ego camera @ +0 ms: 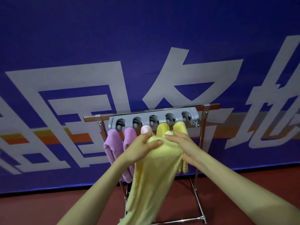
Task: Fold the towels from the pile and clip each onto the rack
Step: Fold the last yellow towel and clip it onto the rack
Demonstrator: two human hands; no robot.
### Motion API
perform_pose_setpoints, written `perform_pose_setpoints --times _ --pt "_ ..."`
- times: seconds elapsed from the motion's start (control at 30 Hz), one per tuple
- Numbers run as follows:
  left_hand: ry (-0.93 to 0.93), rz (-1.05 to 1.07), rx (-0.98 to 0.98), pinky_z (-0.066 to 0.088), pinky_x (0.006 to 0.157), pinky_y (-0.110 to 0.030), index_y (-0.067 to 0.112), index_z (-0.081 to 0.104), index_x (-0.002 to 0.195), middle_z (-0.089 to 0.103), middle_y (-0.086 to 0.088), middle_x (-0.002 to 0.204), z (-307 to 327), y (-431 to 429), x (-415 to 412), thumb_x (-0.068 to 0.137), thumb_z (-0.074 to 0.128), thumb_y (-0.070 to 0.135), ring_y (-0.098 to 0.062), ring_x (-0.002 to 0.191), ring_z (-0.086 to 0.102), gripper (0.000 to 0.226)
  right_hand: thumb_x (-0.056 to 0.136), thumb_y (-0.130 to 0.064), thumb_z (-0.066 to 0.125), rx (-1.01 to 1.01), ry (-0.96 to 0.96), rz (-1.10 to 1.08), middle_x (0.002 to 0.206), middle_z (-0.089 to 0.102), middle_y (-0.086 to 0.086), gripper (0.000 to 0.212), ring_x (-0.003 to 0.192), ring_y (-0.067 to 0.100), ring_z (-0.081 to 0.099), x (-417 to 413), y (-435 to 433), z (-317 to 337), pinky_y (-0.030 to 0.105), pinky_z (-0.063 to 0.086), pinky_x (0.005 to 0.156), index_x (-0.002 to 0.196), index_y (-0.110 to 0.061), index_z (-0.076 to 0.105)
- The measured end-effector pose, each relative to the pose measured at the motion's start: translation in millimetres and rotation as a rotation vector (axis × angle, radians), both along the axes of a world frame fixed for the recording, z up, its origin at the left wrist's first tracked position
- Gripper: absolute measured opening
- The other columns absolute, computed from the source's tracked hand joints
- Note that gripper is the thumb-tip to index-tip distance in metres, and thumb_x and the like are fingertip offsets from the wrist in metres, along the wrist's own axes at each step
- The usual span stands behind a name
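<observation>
Head view: a pale yellow towel was held up in front of a chrome rack by both hands. The left hand was closed around the bunched upper end of this towel from the left, thumb on the near face. The right hand was closed on the same end from the right, its fingers wrapped behind the cloth. The rest of the towel was seen hanging down between the forearms toward the near edge of the frame.

A grey clip bar with five round holders was fixed along the top rail of the rack. Two purple towels were hung from the two leftmost holders, a pink towel from the middle one, and two deeper yellow towels from the two on the right. The held towel's top was raised just below the bar, near the pink towel and the left of the two yellow ones, and partly covered them. Whether it was touching a holder could not be told.

A blue banner with large white characters was stretched behind the rack, and a dark red floor lay beneath it.
</observation>
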State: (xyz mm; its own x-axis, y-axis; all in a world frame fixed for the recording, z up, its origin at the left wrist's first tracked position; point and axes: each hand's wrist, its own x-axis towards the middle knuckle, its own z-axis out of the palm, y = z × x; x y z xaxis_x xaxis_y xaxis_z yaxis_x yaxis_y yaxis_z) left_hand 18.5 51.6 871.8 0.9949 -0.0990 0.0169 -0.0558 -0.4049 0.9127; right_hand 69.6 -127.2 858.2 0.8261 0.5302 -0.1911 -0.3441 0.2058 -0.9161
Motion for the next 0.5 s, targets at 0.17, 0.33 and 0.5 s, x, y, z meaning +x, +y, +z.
perform_pose_setpoints --times 0.17,0.33,0.5 --pt "0.045 -0.053 0.125 0.043 0.067 -0.015 0.028 0.063 0.076 0.063 0.018 0.066 -6.7 11.7 -8.8 0.075 0.077 0.037 0.004 0.067 0.058 0.017 0.088 -0.017 0.064 -0.039 -0.068 -0.05 0.084 0.059 0.011 0.008 0.081 0.023 0.058 3.2 9.3 9.1 0.034 0.044 0.075 0.091 -0.011 0.06" --pt "0.048 -0.076 0.493 0.038 0.056 -0.02 0.019 0.053 0.059 0.053 0.009 0.052 -40.6 33.8 -16.6 0.077 0.076 0.036 -0.005 0.053 0.048 0.033 0.089 -0.016 0.063 -0.042 -0.145 -0.1 0.088 0.056 0.015 0.015 0.084 0.025 0.054 2.5 14.0 20.6 0.035 0.04 0.078 0.098 -0.005 0.063" --pt "0.185 0.077 0.482 0.034 0.055 -0.027 0.009 0.047 0.06 0.045 0.0 0.057 -77.2 69.7 -28.6 0.076 0.075 0.039 -0.011 0.054 0.041 0.044 0.087 -0.022 0.064 -0.086 -0.153 -0.254 0.099 0.063 0.012 0.015 0.097 0.028 0.059 10.7 6.1 26.2 0.04 0.044 0.09 0.099 -0.013 0.066"
